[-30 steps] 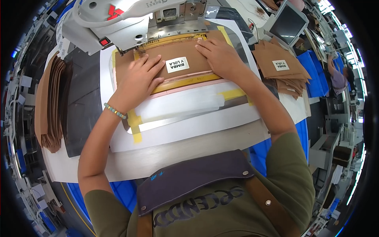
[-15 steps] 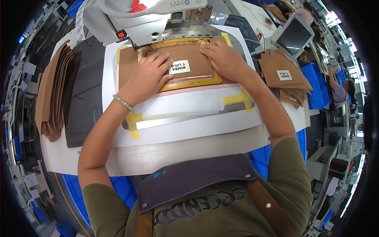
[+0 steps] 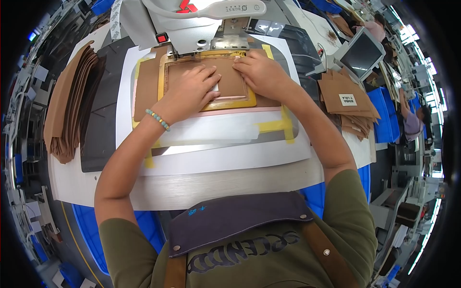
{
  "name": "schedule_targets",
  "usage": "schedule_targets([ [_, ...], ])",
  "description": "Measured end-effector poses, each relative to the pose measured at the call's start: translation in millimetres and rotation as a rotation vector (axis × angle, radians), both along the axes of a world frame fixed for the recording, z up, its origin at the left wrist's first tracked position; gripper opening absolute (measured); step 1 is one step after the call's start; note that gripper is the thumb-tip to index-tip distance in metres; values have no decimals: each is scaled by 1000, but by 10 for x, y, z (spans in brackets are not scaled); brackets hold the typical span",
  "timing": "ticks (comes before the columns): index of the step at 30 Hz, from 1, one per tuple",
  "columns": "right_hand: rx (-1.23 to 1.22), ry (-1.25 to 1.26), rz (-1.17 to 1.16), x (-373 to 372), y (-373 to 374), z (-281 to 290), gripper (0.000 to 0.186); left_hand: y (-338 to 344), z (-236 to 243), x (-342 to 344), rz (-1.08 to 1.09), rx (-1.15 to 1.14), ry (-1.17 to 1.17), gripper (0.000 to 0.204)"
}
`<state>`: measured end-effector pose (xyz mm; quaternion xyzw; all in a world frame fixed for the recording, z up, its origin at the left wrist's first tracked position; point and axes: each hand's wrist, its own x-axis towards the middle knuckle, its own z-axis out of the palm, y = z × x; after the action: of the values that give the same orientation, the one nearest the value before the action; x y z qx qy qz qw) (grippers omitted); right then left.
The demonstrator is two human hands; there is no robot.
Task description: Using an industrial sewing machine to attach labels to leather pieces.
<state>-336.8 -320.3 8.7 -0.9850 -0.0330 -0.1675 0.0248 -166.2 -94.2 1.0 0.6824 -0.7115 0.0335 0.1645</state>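
A brown fabric-like piece lies under a yellow rectangular frame, below the metal head of a grey-white machine. My left hand is open, palm down on the brown material inside the frame, its fingers slightly apart. Only a sliver of a white label shows beside those fingers; the rest is hidden. My right hand lies over the frame's right side, fingers bent and close together at the far right inner corner. Its palm side is hidden. Beneath everything is a white sheet with yellow tape.
A stack of brown pieces stands at the left table edge. More brown pieces, the top one labelled, lie at the right beside a blue bin. A dark screen stands behind them. Another person works far right.
The frame, brown piece and white sheet have slid left relative to the machine head. My left hand now covers most of the label. My right hand has shifted left along with the frame.
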Motion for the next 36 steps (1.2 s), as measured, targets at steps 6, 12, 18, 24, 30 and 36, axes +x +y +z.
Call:
schedule_targets([
  [6,-14,-16,17,147,116,5,29,18,-36,39,-2,-14,1,45],
  [12,-41,-51,25,278,261,11,26,62,-56,92,6,-32,4,43],
  [18,-49,-64,46,427,361,-50,26,132,-53,158,39,-61,39,41],
  [24,-48,-154,100,506,457,-102,23,174,-35,224,81,-65,94,41],
  [30,52,-124,113,354,502,-38,25,197,-47,313,127,-42,41,40],
  [36,176,-106,29,-41,313,19,23,474,-28,427,131,-54,85,38],
])
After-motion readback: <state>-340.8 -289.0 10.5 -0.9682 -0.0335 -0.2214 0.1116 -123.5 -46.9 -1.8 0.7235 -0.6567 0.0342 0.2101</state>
